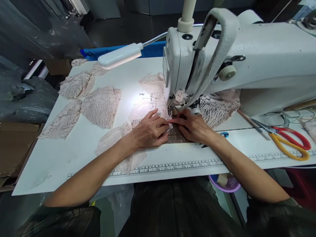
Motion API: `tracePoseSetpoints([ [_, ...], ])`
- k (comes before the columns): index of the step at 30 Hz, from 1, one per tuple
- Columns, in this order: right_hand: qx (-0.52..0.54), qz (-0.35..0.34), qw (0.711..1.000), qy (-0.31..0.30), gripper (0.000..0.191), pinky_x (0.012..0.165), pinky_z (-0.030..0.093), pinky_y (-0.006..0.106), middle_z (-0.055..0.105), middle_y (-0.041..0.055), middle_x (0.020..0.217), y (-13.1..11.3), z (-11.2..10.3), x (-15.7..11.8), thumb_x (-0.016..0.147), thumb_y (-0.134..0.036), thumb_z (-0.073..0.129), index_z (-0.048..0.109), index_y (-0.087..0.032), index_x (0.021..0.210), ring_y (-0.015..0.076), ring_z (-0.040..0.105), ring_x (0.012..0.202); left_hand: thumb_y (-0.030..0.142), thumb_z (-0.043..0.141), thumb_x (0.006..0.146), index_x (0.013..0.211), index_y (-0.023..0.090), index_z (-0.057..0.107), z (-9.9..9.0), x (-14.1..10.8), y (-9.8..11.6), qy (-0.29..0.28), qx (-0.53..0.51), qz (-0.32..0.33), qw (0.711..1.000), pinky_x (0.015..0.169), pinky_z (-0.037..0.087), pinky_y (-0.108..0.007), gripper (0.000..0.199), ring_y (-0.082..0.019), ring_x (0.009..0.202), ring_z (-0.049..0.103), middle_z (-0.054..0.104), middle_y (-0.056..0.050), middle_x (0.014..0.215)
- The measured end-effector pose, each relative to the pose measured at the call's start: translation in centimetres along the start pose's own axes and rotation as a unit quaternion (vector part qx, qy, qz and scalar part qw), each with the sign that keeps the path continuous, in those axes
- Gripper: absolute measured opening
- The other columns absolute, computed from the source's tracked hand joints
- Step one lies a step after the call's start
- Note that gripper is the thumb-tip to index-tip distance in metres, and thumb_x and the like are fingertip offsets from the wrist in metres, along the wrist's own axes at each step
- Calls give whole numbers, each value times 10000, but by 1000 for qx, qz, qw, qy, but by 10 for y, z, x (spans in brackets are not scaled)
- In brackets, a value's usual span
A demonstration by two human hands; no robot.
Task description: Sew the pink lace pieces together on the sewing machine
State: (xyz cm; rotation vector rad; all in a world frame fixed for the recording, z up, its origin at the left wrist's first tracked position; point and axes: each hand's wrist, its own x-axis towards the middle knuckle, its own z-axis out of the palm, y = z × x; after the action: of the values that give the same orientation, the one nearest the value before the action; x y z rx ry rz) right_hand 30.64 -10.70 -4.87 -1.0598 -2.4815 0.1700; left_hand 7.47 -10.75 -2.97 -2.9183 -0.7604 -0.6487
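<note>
A white sewing machine [202,65] stands over the white table [74,158]. My left hand [150,130] rests with bent fingers on pale pink lace [140,110] left of the needle area, its fingertips pressing the fabric. Close beside it, my right hand [194,126] has its fingers drawn together at the lace edge, just in front of the presser foot [173,111]. The fingertips of both hands nearly meet. Whatever lies between my right fingers is too small to make out. More lace [219,107] lies behind my right hand, under the machine arm.
Lace pieces [101,107] lie on the table's left side. A lamp [120,56] shines from above. Scissors with red and yellow handles [291,141] lie at the right. A printed ruler [168,168] runs along the front edge. A purple basket [228,184] sits below the table.
</note>
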Motion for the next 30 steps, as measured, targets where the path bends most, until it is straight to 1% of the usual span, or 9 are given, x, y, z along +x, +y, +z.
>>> tracePoseSetpoints([
  [4, -26, 12, 999, -13, 389, 656, 471, 295, 569, 126, 1089, -4, -2, 2, 905, -195, 440, 659, -209, 1226, 216, 550, 904, 258, 496, 928, 975, 150, 699, -1, 0, -1, -7, -3, -7, 1000, 1092, 398, -529, 235, -171, 818, 656, 709, -56, 951],
  [8, -58, 53, 996, -44, 397, 594, 438, 286, 582, 139, 1091, -9, -1, 5, 936, -242, 421, 620, -219, 1279, 235, 553, 885, 254, 473, 939, 1009, 148, 679, 1, 1, -3, -21, 7, -12, 1000, 1089, 399, -542, 243, -176, 830, 656, 695, -60, 980],
  [11, -79, 72, 993, -53, 413, 562, 417, 290, 590, 153, 1083, -11, 1, 7, 956, -264, 389, 603, -219, 1306, 245, 557, 851, 255, 460, 946, 1040, 143, 659, 3, 1, -5, -28, 17, -11, 999, 1084, 403, -554, 247, -191, 873, 660, 684, -72, 1014],
  [14, -75, 63, 994, -44, 424, 588, 437, 307, 591, 163, 1086, -10, 1, 6, 955, -247, 380, 595, -208, 1319, 255, 566, 866, 258, 455, 952, 1073, 121, 641, 5, 1, -7, -30, 25, -7, 999, 1080, 406, -567, 261, -212, 920, 664, 675, -95, 1042],
  [18, -28, 16, 999, -32, 408, 671, 474, 320, 588, 156, 1115, -6, -2, 1, 928, -194, 414, 620, -193, 1280, 244, 570, 914, 258, 453, 955, 1065, 117, 637, 4, 2, -9, -40, 27, -8, 999, 1066, 422, -578, 257, -234, 973, 664, 659, -120, 1108],
  [20, -25, 7, 999, -32, 387, 686, 477, 320, 595, 147, 1098, -5, -4, 0, 925, -190, 424, 636, -187, 1249, 228, 566, 880, 257, 449, 957, 1060, 115, 636, 3, 3, -10, -47, 23, -9, 999, 1065, 422, -583, 256, -241, 996, 662, 651, -129, 1129],
  [24, -58, -1, 998, -23, 379, 664, 464, 309, 605, 150, 1069, -10, -7, 4, 925, -185, 420, 635, -163, 1237, 216, 549, 826, 269, 443, 963, 1080, 114, 626, 4, 3, -14, -61, 5, -14, 998, 1077, 414, -586, 267, -252, 1054, 650, 632, -140, 1168],
  [26, -77, 0, 997, -30, 382, 663, 457, 303, 603, 155, 1086, -13, -8, 7, 922, -170, 414, 625, -157, 1240, 220, 540, 839, 281, 449, 961, 1092, 111, 620, 5, 3, -17, -63, -8, -17, 998, 1076, 418, -583, 275, -263, 1080, 641, 623, -146, 1175],
  [30, -120, 32, 989, -76, 384, 683, 446, 321, 606, 155, 1056, -20, -10, 11, 921, -166, 390, 605, -170, 1240, 243, 523, 865, 299, 452, 963, 1116, 109, 607, 6, 3, -22, -62, -17, -25, 998, 1085, 419, -565, 289, -262, 1115, 623, 610, -146, 1184],
])
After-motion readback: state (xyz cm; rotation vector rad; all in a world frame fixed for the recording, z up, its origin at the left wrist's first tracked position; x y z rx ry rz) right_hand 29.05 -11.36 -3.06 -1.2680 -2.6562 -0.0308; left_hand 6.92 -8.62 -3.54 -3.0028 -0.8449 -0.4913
